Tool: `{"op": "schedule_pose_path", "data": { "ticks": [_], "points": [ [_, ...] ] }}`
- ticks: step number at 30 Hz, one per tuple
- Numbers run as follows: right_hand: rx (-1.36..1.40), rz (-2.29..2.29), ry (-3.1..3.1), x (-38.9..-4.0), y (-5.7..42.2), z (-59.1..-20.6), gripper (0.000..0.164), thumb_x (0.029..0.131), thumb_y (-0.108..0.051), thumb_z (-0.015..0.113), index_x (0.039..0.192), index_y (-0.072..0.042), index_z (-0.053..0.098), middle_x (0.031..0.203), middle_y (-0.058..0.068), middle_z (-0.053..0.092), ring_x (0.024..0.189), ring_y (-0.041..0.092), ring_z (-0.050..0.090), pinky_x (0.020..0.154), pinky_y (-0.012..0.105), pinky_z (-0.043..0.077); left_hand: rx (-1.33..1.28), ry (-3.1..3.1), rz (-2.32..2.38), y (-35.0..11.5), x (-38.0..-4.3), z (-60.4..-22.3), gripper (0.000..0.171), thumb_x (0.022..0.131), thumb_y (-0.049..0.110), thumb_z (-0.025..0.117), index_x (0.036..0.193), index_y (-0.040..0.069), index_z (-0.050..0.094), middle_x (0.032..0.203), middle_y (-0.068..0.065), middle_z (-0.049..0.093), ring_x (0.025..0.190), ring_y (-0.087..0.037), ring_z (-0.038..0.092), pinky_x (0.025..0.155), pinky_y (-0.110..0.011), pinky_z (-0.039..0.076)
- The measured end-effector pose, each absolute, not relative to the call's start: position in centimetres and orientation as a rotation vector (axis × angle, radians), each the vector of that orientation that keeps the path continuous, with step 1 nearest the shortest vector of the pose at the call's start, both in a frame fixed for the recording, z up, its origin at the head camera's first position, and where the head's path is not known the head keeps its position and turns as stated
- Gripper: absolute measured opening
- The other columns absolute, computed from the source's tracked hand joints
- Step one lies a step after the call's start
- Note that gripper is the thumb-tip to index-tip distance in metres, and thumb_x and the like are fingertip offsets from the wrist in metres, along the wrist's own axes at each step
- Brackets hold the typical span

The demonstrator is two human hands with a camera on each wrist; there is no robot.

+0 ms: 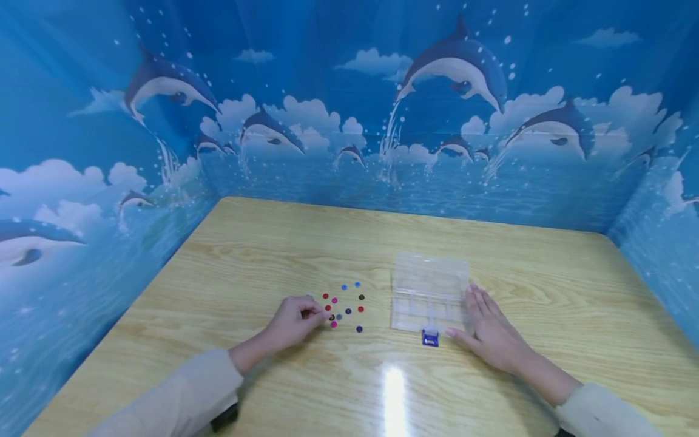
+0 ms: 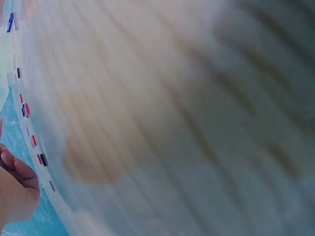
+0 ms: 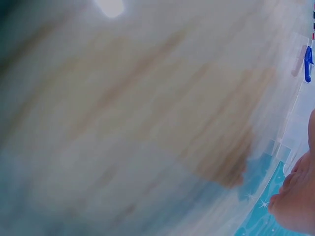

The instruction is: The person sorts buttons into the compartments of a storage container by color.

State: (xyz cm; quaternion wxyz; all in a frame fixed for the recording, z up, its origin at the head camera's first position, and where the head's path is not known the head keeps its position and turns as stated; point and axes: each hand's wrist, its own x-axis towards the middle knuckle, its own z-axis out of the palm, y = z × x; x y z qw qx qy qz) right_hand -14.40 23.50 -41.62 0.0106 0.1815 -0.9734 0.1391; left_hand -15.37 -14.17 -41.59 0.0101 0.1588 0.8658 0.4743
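Clock directions were taken in the head view, with twelve o'clock at the far edge of the surface (image 1: pixel 262 237). A blue backdrop (image 1: pixel 327 176) printed with dolphins and clouds enclosed the left, far and right sides of the wood-grain surface.

A light-coloured left sleeve (image 1: pixel 180 388) entered from seven o'clock, with a dark band (image 1: pixel 224 417) at its cuff. The left hand (image 1: pixel 295 320) was positioned at nine o'clock of the small coloured discs (image 1: pixel 348 311), with its fingers bent and the thumb and index fingertips at the near-left edge of the group. Whether a disc was grasped between them could not be told.

The discs lay scattered on the surface, left of the box. Red and pink discs were located toward ten o'clock of the group, another pink one at seven, two blue ones between twelve and one, a dark one at five, a black one at two and a red one at three.

The clear compartment box (image 1: pixel 417 306) was set at three o'clock of the discs, lid (image 1: pixel 431 273) folded back toward twelve. A blue clasp (image 1: pixel 429 338) was located at its six o'clock edge.

The right hand (image 1: pixel 494 337) lay at four o'clock of the box, fingers extended and released along the right side, thumb near the front corner. A light-coloured right sleeve (image 1: pixel 606 413) entered from five o'clock.
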Motion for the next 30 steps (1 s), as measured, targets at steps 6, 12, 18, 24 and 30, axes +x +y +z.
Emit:
{"op": "schedule_pose_path", "data": {
  "ticks": [6, 12, 18, 24, 30],
  "points": [
    [0.568, 0.424, -3.035, -14.4, 23.5, -41.6, 0.090, 0.089, -0.051, 0.051, 0.139, 0.016, 0.018, 0.148, 0.034, 0.014, 0.136, 0.048, 0.017, 0.110, 0.056, 0.019, 0.453, 2.689, 1.491, -13.5, -15.5, -41.4, 0.009, 0.081, 0.009, 0.067, 0.077, 0.001, 0.069, 0.068, -0.005, 0.061, 0.059, -0.005, 0.045, 0.053, -0.016, 0.041],
    [0.580, 0.428, -3.040, -14.4, 23.4, -41.4, 0.090, 0.089, -0.051, 0.051, 0.139, 0.017, 0.017, 0.147, 0.035, 0.014, 0.136, 0.049, 0.017, 0.110, 0.056, 0.019, 0.364, 2.632, 1.520, -12.7, -15.8, -41.1, 0.011, 0.082, 0.009, 0.067, 0.077, -0.001, 0.069, 0.064, -0.002, 0.056, 0.057, -0.007, 0.044, 0.050, -0.015, 0.037],
    [0.579, 0.426, -3.042, -14.4, 23.4, -41.3, 0.090, 0.089, -0.051, 0.051, 0.139, 0.016, 0.018, 0.147, 0.035, 0.015, 0.136, 0.048, 0.017, 0.110, 0.056, 0.019, 0.334, 2.604, 1.529, -11.9, -16.1, -41.0, 0.012, 0.083, 0.008, 0.066, 0.077, -0.002, 0.068, 0.064, -0.006, 0.058, 0.056, -0.008, 0.043, 0.049, -0.014, 0.036],
    [0.580, 0.428, -3.042, -14.4, 23.5, -41.3, 0.091, 0.089, -0.051, 0.051, 0.139, 0.016, 0.017, 0.147, 0.035, 0.014, 0.136, 0.048, 0.017, 0.110, 0.056, 0.019, 0.337, 2.606, 1.559, -11.3, -16.4, -41.1, 0.012, 0.083, 0.011, 0.067, 0.079, 0.000, 0.069, 0.072, -0.010, 0.065, 0.056, -0.007, 0.046, 0.049, -0.015, 0.038],
    [0.577, 0.421, -3.040, -14.5, 23.6, -41.5, 0.091, 0.089, -0.052, 0.051, 0.140, 0.015, 0.017, 0.147, 0.034, 0.014, 0.136, 0.048, 0.017, 0.110, 0.056, 0.019, 0.306, 2.613, 1.559, -10.6, -16.6, -40.9, 0.010, 0.082, 0.010, 0.067, 0.079, 0.000, 0.069, 0.072, -0.009, 0.065, 0.057, -0.009, 0.046, 0.051, -0.015, 0.039]
  ]
}}
